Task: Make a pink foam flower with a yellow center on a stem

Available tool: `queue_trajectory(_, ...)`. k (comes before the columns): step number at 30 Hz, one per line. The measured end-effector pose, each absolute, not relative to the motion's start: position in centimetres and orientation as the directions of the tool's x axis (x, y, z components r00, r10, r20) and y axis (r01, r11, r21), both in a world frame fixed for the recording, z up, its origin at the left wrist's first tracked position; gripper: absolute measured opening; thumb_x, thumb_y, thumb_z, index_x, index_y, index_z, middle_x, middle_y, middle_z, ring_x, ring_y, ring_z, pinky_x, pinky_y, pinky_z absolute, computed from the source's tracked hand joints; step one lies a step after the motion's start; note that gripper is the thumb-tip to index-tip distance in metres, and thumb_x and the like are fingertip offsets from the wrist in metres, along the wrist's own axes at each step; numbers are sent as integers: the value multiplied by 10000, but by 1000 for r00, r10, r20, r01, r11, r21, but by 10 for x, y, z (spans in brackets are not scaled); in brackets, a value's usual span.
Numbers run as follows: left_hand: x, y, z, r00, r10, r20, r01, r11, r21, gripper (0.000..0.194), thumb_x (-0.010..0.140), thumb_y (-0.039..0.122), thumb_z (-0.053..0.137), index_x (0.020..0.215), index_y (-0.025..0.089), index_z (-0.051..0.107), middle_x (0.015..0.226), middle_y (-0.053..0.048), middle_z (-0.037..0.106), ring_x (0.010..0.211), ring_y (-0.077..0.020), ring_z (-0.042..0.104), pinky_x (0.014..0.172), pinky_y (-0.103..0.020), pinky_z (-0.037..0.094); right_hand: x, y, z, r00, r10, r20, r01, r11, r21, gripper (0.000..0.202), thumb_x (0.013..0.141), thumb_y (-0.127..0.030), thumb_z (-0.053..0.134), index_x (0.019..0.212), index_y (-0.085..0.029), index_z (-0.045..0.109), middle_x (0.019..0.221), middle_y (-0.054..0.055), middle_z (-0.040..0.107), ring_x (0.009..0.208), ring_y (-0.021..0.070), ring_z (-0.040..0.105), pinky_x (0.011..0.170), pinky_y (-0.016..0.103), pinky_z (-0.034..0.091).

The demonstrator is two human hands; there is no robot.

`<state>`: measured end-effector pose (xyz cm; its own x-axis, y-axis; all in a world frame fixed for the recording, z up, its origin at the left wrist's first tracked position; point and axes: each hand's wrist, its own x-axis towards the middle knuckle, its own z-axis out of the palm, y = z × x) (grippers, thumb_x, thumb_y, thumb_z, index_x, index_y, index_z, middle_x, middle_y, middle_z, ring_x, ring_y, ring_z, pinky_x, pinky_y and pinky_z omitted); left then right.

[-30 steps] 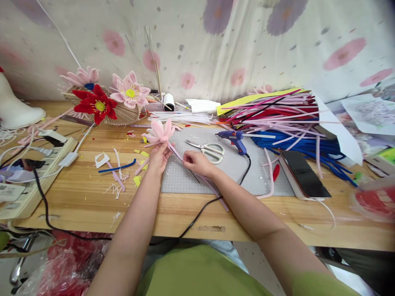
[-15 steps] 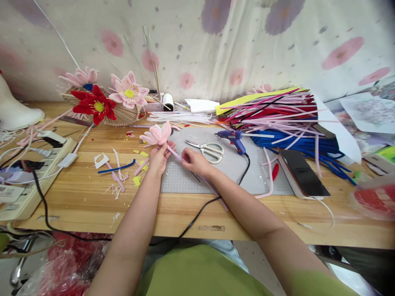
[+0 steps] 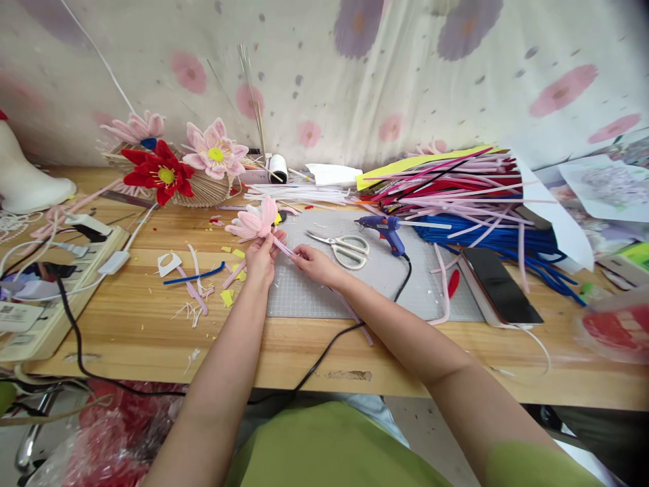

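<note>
A pink pipe-cleaner flower (image 3: 255, 220) is held at its base by my left hand (image 3: 262, 260), whose fingers close round the stem end. A little yellow shows at the bloom's right side. My right hand (image 3: 315, 264) pinches a pale lilac pipe cleaner (image 3: 282, 247) that runs from beneath the flower toward it. Both hands are above the left part of the grey cutting mat (image 3: 314, 304). Just beyond my right hand lie white-handled scissors (image 3: 345, 248), and a blue glue gun (image 3: 386, 233) rests farther right.
Bundles of pipe cleaners (image 3: 456, 189) fill the back right, with a phone (image 3: 499, 284) in front. Finished flowers (image 3: 167, 176) stand at the back left. A power strip (image 3: 91, 284) lies at left. The glue gun's black cord (image 3: 324, 358) crosses the table's front edge.
The flower has tilted and turned in my left hand, so yellow now shows at its right side. My right hand has shifted slightly left along the lilac pipe cleaner.
</note>
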<state>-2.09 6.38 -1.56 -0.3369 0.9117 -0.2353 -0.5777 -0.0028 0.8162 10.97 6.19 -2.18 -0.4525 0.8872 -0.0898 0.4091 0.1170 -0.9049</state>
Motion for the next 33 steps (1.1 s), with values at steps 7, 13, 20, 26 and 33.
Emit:
queue_trajectory(7,-21,63,-13,-289,928,-234,-598,16,801,244,818,335,576,947,130,602,999,-138,690,932,-194,661,851,-311,501,112,67,-20,-391,920,-9,573,236,-785,170,845,-333,447,795,-191,526,633,-39,486,593,101,415,569,217,287)
queue_trajectory(13,-21,62,-12,-248,937,-246,-594,53,803,153,781,179,619,925,129,607,955,-98,703,895,-172,669,841,-281,502,116,69,-17,-385,923,-22,612,238,-754,170,849,-324,449,812,-189,545,644,-37,494,598,100,413,579,211,287)
queue_trajectory(20,-20,63,-17,-289,926,-241,-579,31,815,210,741,-16,562,885,125,622,903,-78,711,888,-152,670,892,-301,481,115,66,-12,-393,919,-30,657,258,-708,200,850,-358,464,856,-189,570,651,-32,513,600,100,422,568,203,276)
queue_trajectory(26,-18,62,-14,-287,923,-258,-604,35,796,180,738,-24,551,818,127,607,767,-39,709,795,-150,684,862,-323,502,111,65,-7,-393,919,10,686,301,-662,222,873,-367,443,925,-201,580,716,-6,581,635,114,467,577,211,278)
queue_trajectory(33,-19,60,-12,-221,949,-224,-593,51,803,119,753,79,593,860,131,606,833,-66,714,816,-171,685,836,-332,512,115,69,-7,-386,921,54,699,330,-634,226,893,-319,409,899,-192,597,757,9,606,670,118,486,621,218,299)
